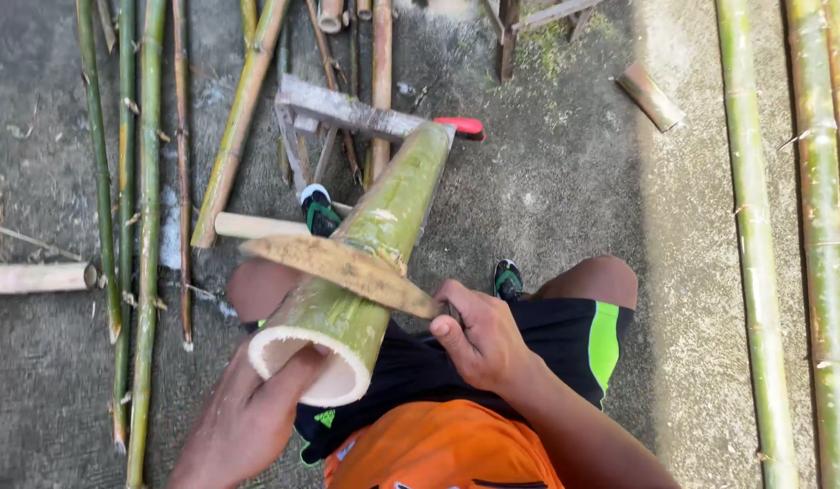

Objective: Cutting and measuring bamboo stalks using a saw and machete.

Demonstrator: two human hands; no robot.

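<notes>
A thick green bamboo section (384,231) slants from a wooden stand (348,110) down towards me, its cut hollow end nearest. My left hand (248,417) cups that open end from below, with fingers reaching up into the hollow. My right hand (479,340) is closed around the handle of a broad rusty-brown blade (338,269). The blade lies flat across the top of the bamboo, pointing left.
Several long thin bamboo poles (148,226) lie on the concrete at the left, and thick green ones (755,244) run along the right. A short cut piece (651,97) rests at top right. My knees and shoes flank the bamboo section.
</notes>
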